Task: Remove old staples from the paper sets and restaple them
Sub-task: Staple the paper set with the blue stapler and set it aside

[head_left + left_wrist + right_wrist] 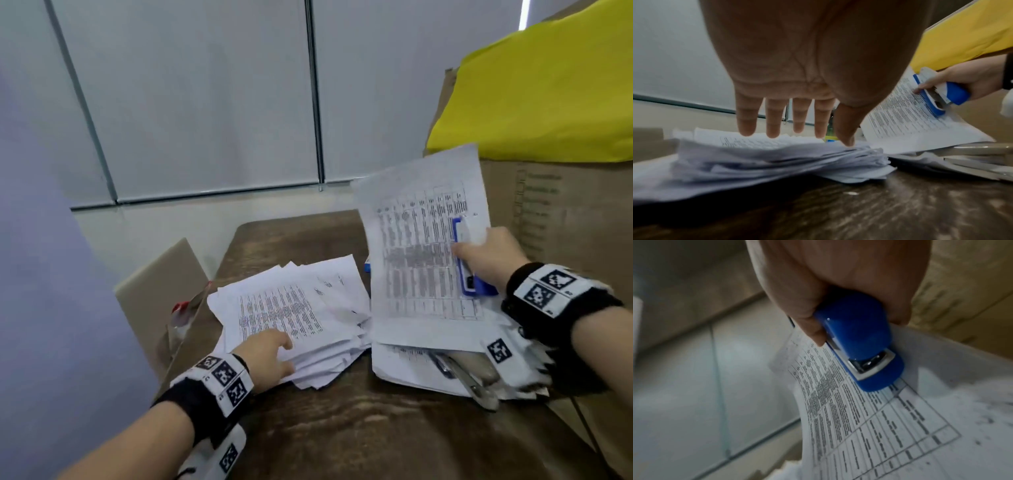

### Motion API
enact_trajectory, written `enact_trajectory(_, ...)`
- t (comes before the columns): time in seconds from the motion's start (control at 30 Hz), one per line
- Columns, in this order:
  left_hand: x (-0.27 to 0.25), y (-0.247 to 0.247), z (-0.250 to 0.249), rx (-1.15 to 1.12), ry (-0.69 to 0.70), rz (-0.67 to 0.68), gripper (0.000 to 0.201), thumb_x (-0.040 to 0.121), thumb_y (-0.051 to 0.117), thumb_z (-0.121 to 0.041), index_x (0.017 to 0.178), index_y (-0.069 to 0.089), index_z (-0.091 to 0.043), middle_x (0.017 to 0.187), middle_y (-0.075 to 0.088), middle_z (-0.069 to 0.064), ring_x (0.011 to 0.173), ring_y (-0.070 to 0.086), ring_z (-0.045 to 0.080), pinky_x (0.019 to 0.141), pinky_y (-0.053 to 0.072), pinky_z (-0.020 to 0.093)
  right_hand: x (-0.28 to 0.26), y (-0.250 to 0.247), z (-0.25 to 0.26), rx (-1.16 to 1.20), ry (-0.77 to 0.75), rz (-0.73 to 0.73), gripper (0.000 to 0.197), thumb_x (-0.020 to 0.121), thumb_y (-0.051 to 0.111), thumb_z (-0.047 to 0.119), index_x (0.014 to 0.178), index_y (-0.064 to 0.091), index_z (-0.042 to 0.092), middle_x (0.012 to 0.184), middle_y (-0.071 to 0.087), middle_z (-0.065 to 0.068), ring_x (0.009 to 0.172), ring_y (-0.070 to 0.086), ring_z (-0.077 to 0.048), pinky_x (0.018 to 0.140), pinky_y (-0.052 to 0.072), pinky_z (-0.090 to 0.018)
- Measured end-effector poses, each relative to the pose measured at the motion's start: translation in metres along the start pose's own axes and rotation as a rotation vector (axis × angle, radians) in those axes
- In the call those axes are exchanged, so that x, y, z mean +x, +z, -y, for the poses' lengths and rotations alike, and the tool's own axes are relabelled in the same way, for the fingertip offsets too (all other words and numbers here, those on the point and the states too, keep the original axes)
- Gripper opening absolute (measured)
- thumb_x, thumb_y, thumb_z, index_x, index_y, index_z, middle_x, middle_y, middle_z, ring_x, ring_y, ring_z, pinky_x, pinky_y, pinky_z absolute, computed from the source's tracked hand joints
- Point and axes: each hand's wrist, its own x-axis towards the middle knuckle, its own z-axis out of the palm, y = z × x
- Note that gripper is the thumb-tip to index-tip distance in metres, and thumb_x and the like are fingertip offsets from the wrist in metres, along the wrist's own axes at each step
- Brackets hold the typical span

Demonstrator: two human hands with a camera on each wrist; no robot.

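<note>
Reaching low over the near edge of the wooden table (342, 428), my left hand (265, 359) has its fingers (774, 120) straight and spread, tips down on the messy pile of paper sets (291, 318) and gripping nothing. Just right of that, a second pile (404, 366) lies with a metal staple remover (476, 387) resting on it. Above it my right hand (489, 257) is curled round the blue stapler (466, 260), thumb (813, 327) pressing a printed paper set (421, 246) against the stapler's side, so both are carried in one grasp and the sheets hang tilted, clear of the table. Whether a fresh staple is in I cannot tell. Beyond stand a cardboard box (555, 212) with a yellow cover (548, 89), and the wall panels (205, 102). My worry is that single thumb pinch: the sheets could slide apart or drop, and a staple fired then would catch misaligned pages. The left pile looks loose enough to skid off the table under a careless push.
</note>
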Motion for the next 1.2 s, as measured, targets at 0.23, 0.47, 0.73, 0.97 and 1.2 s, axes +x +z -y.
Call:
enact_trajectory(0.23, 0.022, 0.001, 0.000, 0.047, -0.028, 0.106, 0.046, 0.097, 0.057, -0.039, 0.139, 0.045, -0.024, 0.149, 0.042, 0.001, 0.132, 0.045, 0.021, 0.107, 0.039, 0.032, 0.026, 0.013, -0.056, -0.454, 0.028, 0.388, 0.033, 0.086, 0.069, 0.031, 0.101, 0.053, 0.006, 0.078, 0.067, -0.014, 0.059, 0.060, -0.024, 0.060, 0.051, -0.034)
enact_trajectory(0.47, 0.032, -0.007, 0.001, 0.051, 0.025, 0.118, 0.036, 0.092, 0.066, -0.033, 0.126, 0.064, -0.022, 0.141, 0.051, -0.006, 0.130, 0.049, 0.014, 0.104, 0.038, 0.026, 0.035, 0.021, -0.075, -0.437, 0.062, 0.428, 0.030, 0.086, 0.070, 0.025, 0.101, 0.060, 0.001, 0.082, 0.068, -0.017, 0.065, 0.062, -0.026, 0.062, 0.050, -0.032)
enact_trajectory(0.73, 0.040, -0.008, 0.010, -0.004, -0.038, -0.041, 0.021, 0.095, 0.053, -0.009, 0.078, 0.060, -0.018, 0.083, 0.059, 0.000, 0.077, 0.050, 0.014, 0.071, 0.041, 0.022, 0.035, 0.017, -0.085, -0.569, 0.050, 0.432, 0.029, 0.084, 0.070, 0.034, 0.099, 0.060, 0.010, 0.114, 0.059, -0.020, 0.097, 0.059, -0.033, 0.077, 0.047, -0.033)
enact_trajectory(0.97, 0.018, -0.025, -0.004, -0.060, -0.027, -0.188, 0.022, 0.097, 0.053, -0.014, 0.080, 0.068, -0.017, 0.081, 0.063, -0.005, 0.081, 0.059, 0.013, 0.073, 0.043, 0.024, 0.004, 0.015, -0.051, -0.764, -0.122, 0.480, 0.047, 0.087, 0.063, 0.041, 0.131, 0.052, 0.026, 0.159, -0.005, -0.010, 0.145, 0.004, -0.037, 0.115, 0.022, -0.048)
enact_trajectory(1.2, -0.025, -0.029, -0.007, -0.018, 0.014, -0.104, 0.018, 0.093, 0.056, -0.011, 0.086, 0.072, -0.010, 0.081, 0.064, -0.002, 0.078, 0.056, 0.013, 0.072, 0.045, 0.023, -0.069, 0.027, 0.008, -0.673, -0.328, 0.621, 0.033, 0.089, 0.063, 0.039, 0.112, 0.056, 0.017, 0.115, 0.048, -0.005, 0.102, 0.055, -0.023, 0.087, 0.046, -0.032)
